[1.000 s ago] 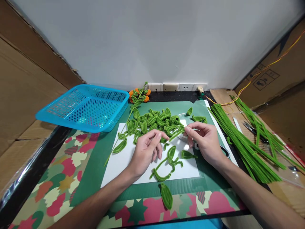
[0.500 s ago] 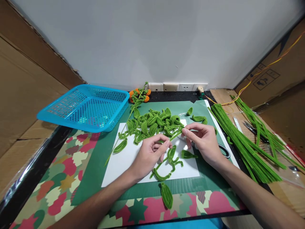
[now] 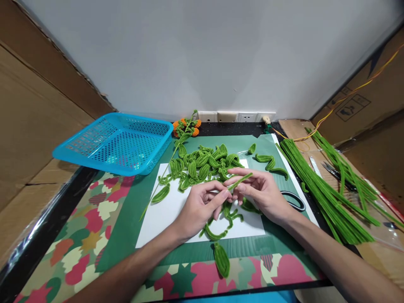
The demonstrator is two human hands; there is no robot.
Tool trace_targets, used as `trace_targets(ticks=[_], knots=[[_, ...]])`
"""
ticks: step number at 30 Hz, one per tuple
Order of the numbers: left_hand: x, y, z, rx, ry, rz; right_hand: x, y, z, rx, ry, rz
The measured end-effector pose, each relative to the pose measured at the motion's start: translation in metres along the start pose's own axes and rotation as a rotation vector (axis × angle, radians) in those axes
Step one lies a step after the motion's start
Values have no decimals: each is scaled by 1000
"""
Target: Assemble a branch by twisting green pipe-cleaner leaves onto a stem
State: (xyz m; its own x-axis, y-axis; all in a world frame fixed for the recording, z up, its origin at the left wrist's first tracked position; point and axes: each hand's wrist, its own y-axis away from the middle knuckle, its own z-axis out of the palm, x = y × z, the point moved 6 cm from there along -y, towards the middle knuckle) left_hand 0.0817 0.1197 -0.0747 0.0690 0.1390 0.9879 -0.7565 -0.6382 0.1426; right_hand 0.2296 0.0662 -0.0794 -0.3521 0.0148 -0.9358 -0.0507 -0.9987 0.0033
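Over the white paper (image 3: 158,223), my left hand (image 3: 200,206) pinches a short green pipe cleaner (image 3: 242,180) between thumb and fingers. My right hand (image 3: 265,195) closes on the same piece from the right, its fingertips almost meeting the left ones. The free end slants up to the right across my right fingers. Behind both hands lies a heap of green pipe-cleaner leaves (image 3: 202,162). Below them are a curled green piece (image 3: 214,233) and a single leaf (image 3: 221,261), which lies nearer the table's front edge.
A blue perforated basket (image 3: 145,167) stands at the left. An orange flower stem (image 3: 186,128) lies beside it. Right of my right hand are a dark scissors handle (image 3: 295,201), a bundle of green pipe cleaners (image 3: 325,189) and pliers (image 3: 333,170). Loose leaves (image 3: 267,159) lie at the back right.
My right hand has moved left and inward, its fingers now beside my left fingertips. The pipe cleaner's end now shows above the right fingers. My left hand has hardly moved.
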Motion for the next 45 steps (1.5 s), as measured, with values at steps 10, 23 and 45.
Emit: trace_targets(ticks=[10, 23, 45], knots=[[-1, 0, 6, -31, 16, -35, -1, -1, 2, 58, 99, -31], [-7, -3, 1, 34, -32, -68, -11, 6, -5, 214, 474, -179], [-9, 3, -5, 167, -265, 53, -17, 2, 7, -8, 719, -134]])
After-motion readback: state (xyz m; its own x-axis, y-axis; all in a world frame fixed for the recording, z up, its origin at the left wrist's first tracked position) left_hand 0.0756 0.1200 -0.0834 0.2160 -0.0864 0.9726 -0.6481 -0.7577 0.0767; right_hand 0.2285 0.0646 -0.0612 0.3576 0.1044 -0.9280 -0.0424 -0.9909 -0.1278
